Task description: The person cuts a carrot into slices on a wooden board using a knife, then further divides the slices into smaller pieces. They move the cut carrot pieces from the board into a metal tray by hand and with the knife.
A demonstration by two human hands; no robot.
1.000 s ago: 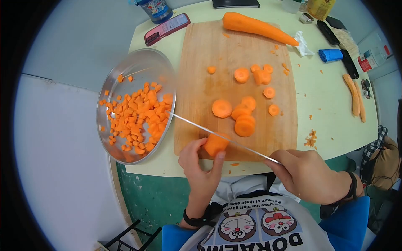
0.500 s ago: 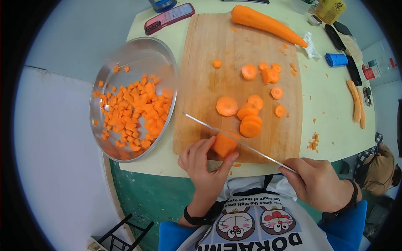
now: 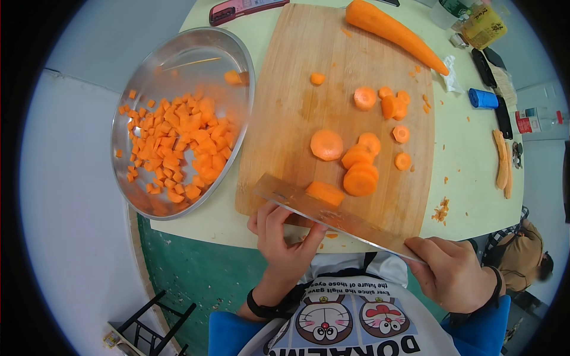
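Observation:
My right hand (image 3: 445, 267) grips a knife (image 3: 356, 228) at its near right end, and the blade slants to the left across the near edge of the cutting board (image 3: 285, 118). Tilted, the blade shows its flat side, with a cut carrot chunk (image 3: 325, 192) against its far face. My left hand (image 3: 286, 237) is curled at the blade's near side, fingertips and thumb tip right at the metal; anything between them is hidden behind the blade. Just beyond lie several carrot slices (image 3: 360, 179), and a whole peeled carrot (image 3: 398, 35) rests at the board's far right.
To the left, an oval metal tray (image 3: 120, 172) holds many carrot cubes (image 3: 172, 142). A phone (image 3: 243, 7) lies beyond it. On the right are a blue roll (image 3: 483, 98), thin carrot strips (image 3: 503, 163), peel scraps (image 3: 441, 210) and bottles (image 3: 484, 26). Another person (image 3: 522, 255) is at the far right.
The knife has tilted from edge-on to showing its flat side, and now covers the near part of the chunk. My left fingers have shifted left and back toward me. The view has shifted slightly.

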